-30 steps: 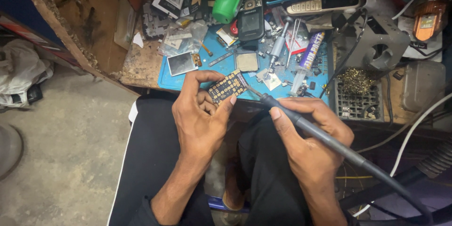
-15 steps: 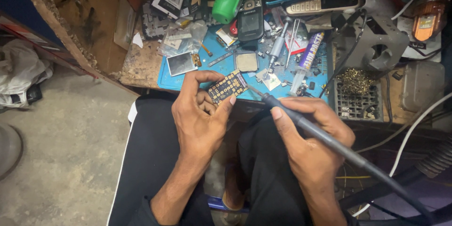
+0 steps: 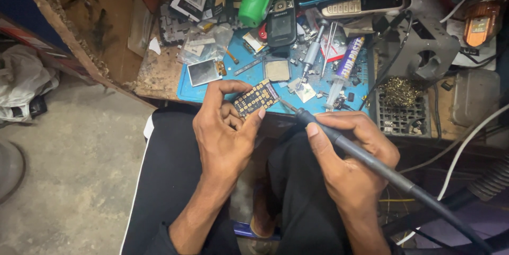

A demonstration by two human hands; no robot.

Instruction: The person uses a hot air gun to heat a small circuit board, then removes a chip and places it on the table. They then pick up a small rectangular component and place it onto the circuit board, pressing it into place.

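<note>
While the left hand (image 3: pixel 225 135) is pinching a small keypad circuit board (image 3: pixel 256 97) between closed fingers above the blue mat (image 3: pixel 212 93) at the worktop's edge, the right hand (image 3: pixel 347 151) is gripping a soldering iron (image 3: pixel 339 141), its tip having crept slightly closer and now nearly touching the board's right edge, suggesting soldering is imminent.

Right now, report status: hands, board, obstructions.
Left hand pinching small keypad circuit board. Right hand gripping soldering iron, tip beside board's edge. Cluttered blue mat behind; nothing between tip and board.
</note>
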